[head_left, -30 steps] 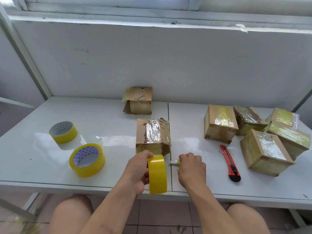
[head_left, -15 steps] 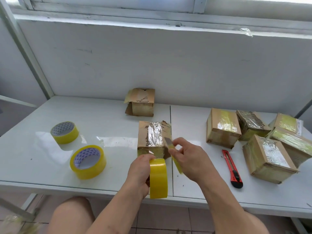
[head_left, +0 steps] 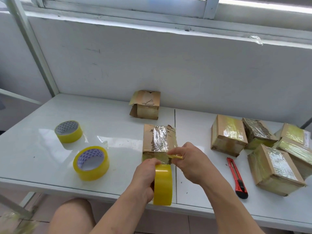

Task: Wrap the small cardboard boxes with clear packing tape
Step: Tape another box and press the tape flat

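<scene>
Seen from the head camera, a person is sitting at a white table (head_left: pixel 50 149), their left hand (head_left: pixel 145 176) curling its grip around an upright yellow tape roll (head_left: pixel 163 184) at the table's near edge. Their right hand (head_left: pixel 189 159) is pinching the tape's free end (head_left: pixel 175 156) against the front of a partly taped cardboard box (head_left: pixel 158 141) at the table's centre. Four wrapped boxes (head_left: pixel 228 134) are sitting to the right, near a red utility knife (head_left: pixel 237 178).

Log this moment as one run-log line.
left hand: grips tape roll | right hand: pinches tape end | box: on table
</scene>
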Demonstrator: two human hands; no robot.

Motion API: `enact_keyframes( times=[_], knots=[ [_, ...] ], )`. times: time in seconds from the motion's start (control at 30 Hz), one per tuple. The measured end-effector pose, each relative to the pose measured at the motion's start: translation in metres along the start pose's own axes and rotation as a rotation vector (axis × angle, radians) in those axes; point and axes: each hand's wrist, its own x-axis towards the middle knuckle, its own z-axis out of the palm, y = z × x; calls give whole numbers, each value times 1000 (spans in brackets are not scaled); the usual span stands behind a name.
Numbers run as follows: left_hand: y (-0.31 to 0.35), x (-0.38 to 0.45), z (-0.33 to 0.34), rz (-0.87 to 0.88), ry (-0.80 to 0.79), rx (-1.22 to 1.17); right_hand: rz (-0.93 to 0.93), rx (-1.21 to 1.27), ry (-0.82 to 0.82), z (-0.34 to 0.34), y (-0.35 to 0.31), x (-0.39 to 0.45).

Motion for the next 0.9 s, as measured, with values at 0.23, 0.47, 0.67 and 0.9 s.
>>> enact_keyframes(
  times=[0.23, 0.47, 0.67, 0.9],
  knots=[
    [2, -3, 1, 29, 5, -10, -39, -201, -16, 4, -6, 10],
    [0, -2, 2, 69, 8, 13, -6, -344, -96, 9, 0, 18],
    [5, -3, 0, 45, 3, 36, 116, -320, -97, 5, 39, 14],
    [6, -6, 0, 74, 7, 68, -118, 126, 233, 9, 34, 27]
  ],
)
